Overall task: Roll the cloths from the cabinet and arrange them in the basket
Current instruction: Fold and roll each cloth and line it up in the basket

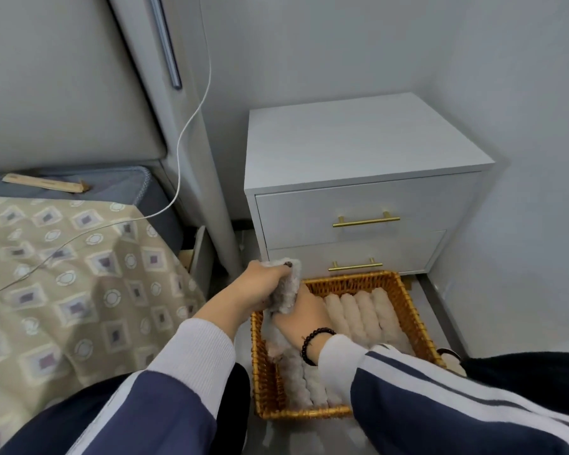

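Left hand [266,283] & right hand [304,310] both clench a grey cloth [288,287], long axis near-vertical, over basket [408,310]; rolled cloths [362,316] to right, cabinet [358,205] behind.

Navy white-striped sleeves [440,389], seemingly beaded bracelet [312,344]

Pretty clearly a home bedroom: padded headboard [63,77] up at 10 o'clock, bed with a patterned beige cover [63,274] at 8 o'clock, white charging cable [191,110] trailing onto it, and a white two-drawer nightstand [358,178] with brass handles at 1 o'clock.
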`<move>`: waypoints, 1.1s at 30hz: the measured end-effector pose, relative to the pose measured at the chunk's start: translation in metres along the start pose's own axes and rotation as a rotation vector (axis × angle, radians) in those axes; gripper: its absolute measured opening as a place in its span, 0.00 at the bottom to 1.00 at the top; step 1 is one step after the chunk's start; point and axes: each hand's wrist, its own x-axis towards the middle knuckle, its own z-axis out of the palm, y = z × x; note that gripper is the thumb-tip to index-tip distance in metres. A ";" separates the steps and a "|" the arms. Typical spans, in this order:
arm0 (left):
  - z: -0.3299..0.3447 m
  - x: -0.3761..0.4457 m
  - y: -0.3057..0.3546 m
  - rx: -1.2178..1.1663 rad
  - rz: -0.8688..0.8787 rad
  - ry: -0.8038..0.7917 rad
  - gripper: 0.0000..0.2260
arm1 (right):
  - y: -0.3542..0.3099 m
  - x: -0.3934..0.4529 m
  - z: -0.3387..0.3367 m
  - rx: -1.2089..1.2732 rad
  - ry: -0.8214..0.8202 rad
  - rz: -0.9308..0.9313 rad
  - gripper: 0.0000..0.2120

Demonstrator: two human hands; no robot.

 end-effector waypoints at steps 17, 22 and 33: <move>0.014 0.112 -0.128 0.171 -0.168 0.194 0.30 | 0.100 0.008 0.122 0.063 -0.192 0.239 0.32; 0.023 0.127 -0.149 0.407 -0.153 0.142 0.10 | 0.114 0.008 0.143 0.014 -0.247 0.316 0.29; 0.051 0.142 -0.194 0.644 -0.339 0.094 0.16 | 0.134 0.013 0.156 -0.160 -0.523 0.395 0.14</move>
